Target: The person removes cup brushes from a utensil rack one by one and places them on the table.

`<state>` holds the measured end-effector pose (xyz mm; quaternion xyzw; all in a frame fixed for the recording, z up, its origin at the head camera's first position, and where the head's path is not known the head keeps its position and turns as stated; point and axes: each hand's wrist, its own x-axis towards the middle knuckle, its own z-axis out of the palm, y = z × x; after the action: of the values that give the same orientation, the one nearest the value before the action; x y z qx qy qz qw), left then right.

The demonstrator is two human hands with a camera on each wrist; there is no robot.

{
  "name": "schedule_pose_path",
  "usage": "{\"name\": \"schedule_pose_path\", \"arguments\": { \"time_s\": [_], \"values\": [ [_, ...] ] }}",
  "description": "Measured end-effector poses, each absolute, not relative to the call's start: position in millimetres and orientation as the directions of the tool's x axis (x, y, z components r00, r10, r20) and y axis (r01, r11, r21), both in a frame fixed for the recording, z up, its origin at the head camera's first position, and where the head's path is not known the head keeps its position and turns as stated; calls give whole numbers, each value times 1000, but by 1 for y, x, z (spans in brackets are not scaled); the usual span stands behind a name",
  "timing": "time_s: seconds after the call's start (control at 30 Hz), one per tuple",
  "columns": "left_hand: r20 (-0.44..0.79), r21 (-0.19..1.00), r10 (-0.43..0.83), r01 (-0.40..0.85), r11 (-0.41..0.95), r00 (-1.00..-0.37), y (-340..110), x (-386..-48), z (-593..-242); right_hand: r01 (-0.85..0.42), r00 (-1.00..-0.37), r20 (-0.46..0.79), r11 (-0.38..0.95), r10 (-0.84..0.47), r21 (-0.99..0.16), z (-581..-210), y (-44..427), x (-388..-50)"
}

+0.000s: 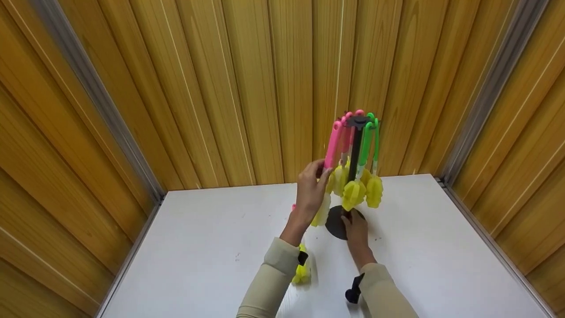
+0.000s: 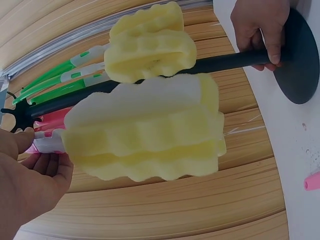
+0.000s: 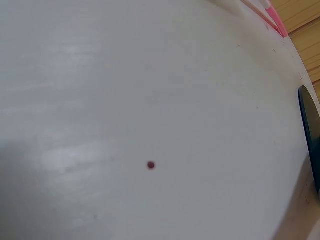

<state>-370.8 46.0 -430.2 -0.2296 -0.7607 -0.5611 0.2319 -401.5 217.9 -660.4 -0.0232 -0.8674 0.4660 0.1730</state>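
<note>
Near its base, my right hand grips the pole of a black stand, which has a round foot and hooks on top. My left hand pinches a sponge brush by its pink handle; the handle's looped end is up at the hooks, though whether it hangs there I cannot tell. In the left wrist view, this brush's yellow and white sponge head fills the middle. Green-handled brushes and other pink-handled ones hang around the pole, yellow heads down. The right wrist view shows mostly table.
Another brush lies on the white table, its yellow head partly behind my left forearm and its pink handle reaching toward the back. Wood-patterned walls enclose the table at the back and both sides.
</note>
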Motion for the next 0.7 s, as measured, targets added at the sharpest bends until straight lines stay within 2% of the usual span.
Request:
{"name": "schedule_pose_path", "arguments": {
  "time_s": [0.4,0.7],
  "values": [
    [616,754,55,609,245,-786,30,-371,-445,-80,-937,265,597,229,-798,-664,216,-405],
    [620,767,-16,603,220,-784,13,-375,-459,-143,-926,311,566,213,-812,-660,217,-402]
  ]
}}
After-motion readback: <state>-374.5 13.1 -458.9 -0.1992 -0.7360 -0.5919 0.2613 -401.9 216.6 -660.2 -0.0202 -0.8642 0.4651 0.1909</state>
